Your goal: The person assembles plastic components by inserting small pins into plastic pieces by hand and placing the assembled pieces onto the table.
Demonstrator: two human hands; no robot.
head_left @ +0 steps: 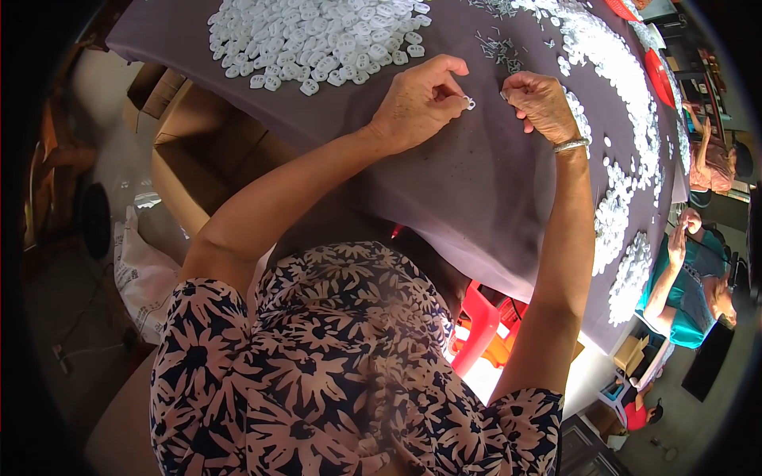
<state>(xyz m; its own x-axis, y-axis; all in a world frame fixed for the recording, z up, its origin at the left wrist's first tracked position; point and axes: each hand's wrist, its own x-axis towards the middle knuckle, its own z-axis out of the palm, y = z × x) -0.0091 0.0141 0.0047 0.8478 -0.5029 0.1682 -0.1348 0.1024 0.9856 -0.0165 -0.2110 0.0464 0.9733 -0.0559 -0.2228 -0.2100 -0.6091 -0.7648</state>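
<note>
Left hand (417,103) pinches a small white piece (470,102) mid-frame on the table (476,190); right hand (542,103) curls tight beside it, grip unclear.

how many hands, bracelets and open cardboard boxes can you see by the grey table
Hands on the grey table: 2, left hand and right hand
Silver bracelet: 1
Open cardboard box: 1
Total: 4
The small white pieces lie in heaps too dense to count.

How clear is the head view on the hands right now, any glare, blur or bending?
Head view: left hand and right hand are sharp and evenly lit over the grey cloth; the white pieces look bright, not blown out; fisheye bends the table edge, and the rim is black.
</note>
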